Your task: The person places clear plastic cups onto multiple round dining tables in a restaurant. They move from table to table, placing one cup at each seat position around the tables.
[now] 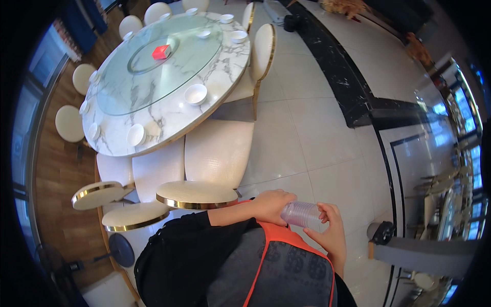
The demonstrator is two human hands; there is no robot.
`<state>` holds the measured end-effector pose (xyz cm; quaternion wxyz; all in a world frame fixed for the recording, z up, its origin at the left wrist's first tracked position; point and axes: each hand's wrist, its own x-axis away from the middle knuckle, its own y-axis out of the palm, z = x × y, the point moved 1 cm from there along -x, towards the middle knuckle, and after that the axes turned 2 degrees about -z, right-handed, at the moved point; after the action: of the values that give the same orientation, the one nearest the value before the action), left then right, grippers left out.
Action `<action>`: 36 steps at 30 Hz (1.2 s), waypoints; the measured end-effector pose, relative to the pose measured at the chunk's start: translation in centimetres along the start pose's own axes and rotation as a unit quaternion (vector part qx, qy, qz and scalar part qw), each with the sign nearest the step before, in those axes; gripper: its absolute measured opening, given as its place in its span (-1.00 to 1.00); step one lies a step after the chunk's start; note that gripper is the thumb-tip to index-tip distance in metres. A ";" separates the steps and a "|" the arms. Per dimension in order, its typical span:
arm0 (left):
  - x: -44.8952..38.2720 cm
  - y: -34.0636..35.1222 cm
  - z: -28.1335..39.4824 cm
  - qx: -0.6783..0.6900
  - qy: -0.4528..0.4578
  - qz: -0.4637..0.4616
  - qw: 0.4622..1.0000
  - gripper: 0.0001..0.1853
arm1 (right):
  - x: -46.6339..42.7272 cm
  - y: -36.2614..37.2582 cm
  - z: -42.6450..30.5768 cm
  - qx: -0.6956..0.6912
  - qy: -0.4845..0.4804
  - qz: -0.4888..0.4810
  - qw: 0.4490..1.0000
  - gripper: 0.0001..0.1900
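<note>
A stack of nested clear plastic cups (301, 214) lies on its side in the air before my waist. My left hand (273, 206) grips the left end of the stack. At the right end, the fingers and thumb of my right hand (332, 227) curl around the cups. Ahead and to the left stands a round marble-patterned table (168, 124) with a glass turntable (153, 86) on top. White bowls, such as the near bowl (195, 94) and another bowl (136, 134), sit along its edge.
A red box (161, 52) rests at the turntable's centre. Cream chairs with gold trim (197, 193) surround the table, several close on my left. A pedestal fan (121, 250) stands at lower left. A black stone step edge (330, 65) crosses the tiled floor at right, beyond a grey ledge (422, 253).
</note>
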<state>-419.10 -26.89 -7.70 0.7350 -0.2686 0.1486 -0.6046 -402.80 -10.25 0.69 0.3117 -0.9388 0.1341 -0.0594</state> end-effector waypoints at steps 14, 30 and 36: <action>-8.0 -6.7 -4.6 0.006 -0.168 0.238 0.957 -0.19 | -24.0 -4.9 4.6 -0.012 -0.146 -0.251 0.957 -0.19; -10.2 -7.7 -6.0 0.101 -0.356 0.538 0.757 -0.25 | -42.1 2.8 2.7 -0.112 -0.217 -0.517 0.820 -0.07; -7.2 -10.3 -10.6 0.106 -0.371 0.614 0.688 -0.31 | -46.4 9.8 -2.4 -0.094 -0.254 -0.568 0.777 -0.17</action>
<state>-434.81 -23.52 -11.14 0.9608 -0.2406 -0.0695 0.1193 -449.71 -5.72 -4.57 0.1540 -0.8501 -0.5028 0.0281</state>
